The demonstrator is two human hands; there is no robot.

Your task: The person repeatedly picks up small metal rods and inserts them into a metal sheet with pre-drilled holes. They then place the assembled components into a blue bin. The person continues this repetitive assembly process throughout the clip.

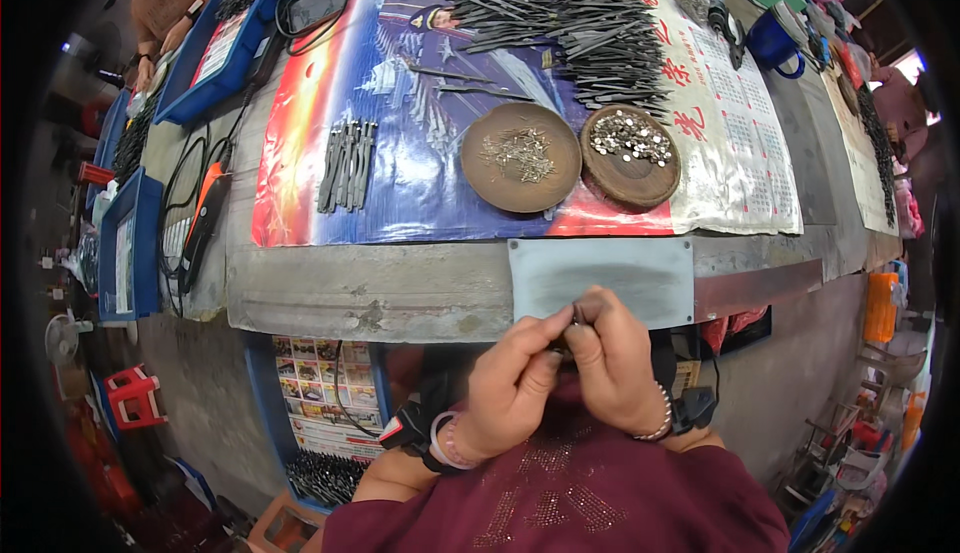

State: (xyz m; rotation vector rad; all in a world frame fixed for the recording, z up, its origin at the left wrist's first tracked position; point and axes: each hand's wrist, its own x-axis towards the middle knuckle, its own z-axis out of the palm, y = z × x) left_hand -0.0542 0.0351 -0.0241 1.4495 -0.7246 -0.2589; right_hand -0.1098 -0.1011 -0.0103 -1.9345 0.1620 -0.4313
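My left hand (512, 378) and my right hand (612, 363) meet in front of my chest, just off the table's near edge. Thumbs and fingertips of both are pinched together around a small dark piece (576, 317), mostly hidden by the fingers. Beyond them, a light blue-grey sheet (600, 258) is fixed at the table edge, with a dark smudge across it. On the table stand a shallow brown bowl (480, 178) of thin metal pins (522, 153) and a round brown dish (625, 193) of small shiny discs (632, 138).
A big heap of slender black pieces (610, 43) lies at the back on a poster (420, 213). A neat row of similar pieces (347, 165) lies left. Blue trays (150, 238), an orange-and-black tool (205, 208) and a blue mug (775, 43) are around. Another person's hand (146, 73) shows far left.
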